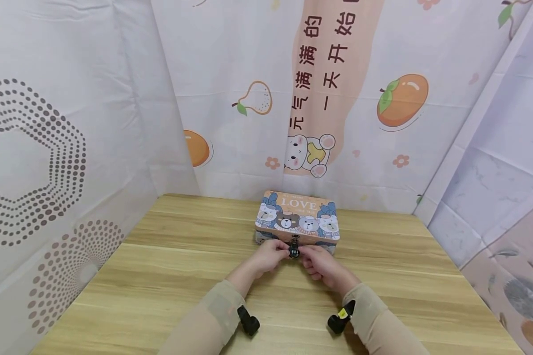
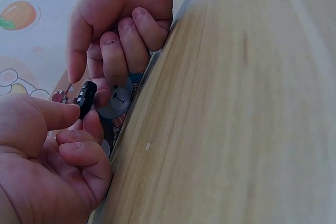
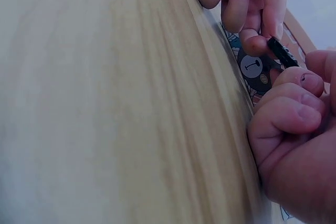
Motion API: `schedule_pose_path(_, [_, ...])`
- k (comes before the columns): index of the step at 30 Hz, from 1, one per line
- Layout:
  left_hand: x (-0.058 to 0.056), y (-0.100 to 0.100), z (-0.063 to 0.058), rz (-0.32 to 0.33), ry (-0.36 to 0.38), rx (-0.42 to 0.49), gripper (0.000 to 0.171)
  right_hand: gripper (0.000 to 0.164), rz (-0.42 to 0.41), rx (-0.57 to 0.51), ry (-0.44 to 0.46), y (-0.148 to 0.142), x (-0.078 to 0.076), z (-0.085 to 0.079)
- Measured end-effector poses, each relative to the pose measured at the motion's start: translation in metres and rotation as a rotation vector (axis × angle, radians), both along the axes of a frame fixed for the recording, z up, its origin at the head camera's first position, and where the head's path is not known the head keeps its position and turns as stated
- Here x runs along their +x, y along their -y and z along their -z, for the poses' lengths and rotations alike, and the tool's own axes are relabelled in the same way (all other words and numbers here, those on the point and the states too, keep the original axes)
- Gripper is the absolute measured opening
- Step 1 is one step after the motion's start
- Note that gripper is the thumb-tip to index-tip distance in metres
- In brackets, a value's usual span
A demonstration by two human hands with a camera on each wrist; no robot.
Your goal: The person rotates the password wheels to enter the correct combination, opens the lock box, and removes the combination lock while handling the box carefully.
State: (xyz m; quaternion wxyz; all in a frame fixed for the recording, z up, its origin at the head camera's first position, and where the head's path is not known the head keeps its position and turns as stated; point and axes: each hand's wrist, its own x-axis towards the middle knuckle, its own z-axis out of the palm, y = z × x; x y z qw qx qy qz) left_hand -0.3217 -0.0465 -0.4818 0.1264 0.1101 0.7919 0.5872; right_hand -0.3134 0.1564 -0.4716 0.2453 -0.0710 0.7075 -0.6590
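A person at a desk (image 1: 182,276) handles a small black lock (image 1: 294,250) at the clasp (image 1: 295,239) of a bear-printed box (image 1: 308,204), near the middle of the desk's far edge; the fingers of the left hand (image 1: 268,256) close in a pinch on one side of the lock, those of the right hand (image 1: 322,265) on the other; to my eye, good handling means one hand steadying the lock's body, its marked face toward the person, while the other works lightly, lest the box slide; the marks are too small to read; fingers cover the lock's sides, and whether its shackle is fastened cannot be told.
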Motion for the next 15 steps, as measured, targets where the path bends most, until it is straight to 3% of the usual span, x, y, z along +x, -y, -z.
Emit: schedule_pose_path(15, [-0.001, 0.0, -0.001, 0.0, 0.014, -0.005, 0.015, 0.026, -0.017, 0.005, -0.005, 0.011, 0.002, -0.001])
